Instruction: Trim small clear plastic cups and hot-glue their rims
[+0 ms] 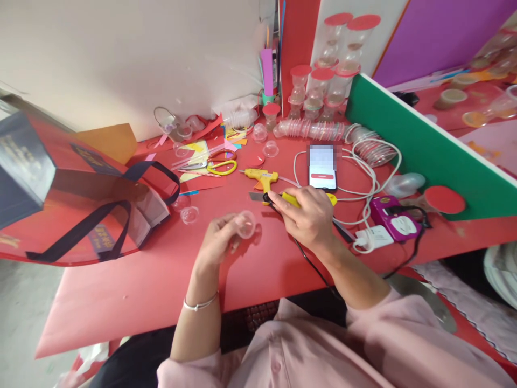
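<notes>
My left hand (220, 237) pinches a small clear plastic cup (245, 225) by its side, above the red table. My right hand (305, 213) reaches over the table, its fingertips closed at the handle's lower end of a yellow hot glue gun (262, 177). The glue gun's nozzle points left, and its black cord runs back under my right hand. Partly beneath that hand lies a yellow utility knife (332, 199) with its blade showing on the left. Another clear cup (189, 215) rests on the table to the left.
Scissors (222, 167) and paper scraps lie at the back left, beside a red bag (92, 188). A phone (322, 168), white cable, stacked clear cups (311, 130) and a purple power adapter (393, 218) are on the right. A green divider (424, 161) stands beyond them.
</notes>
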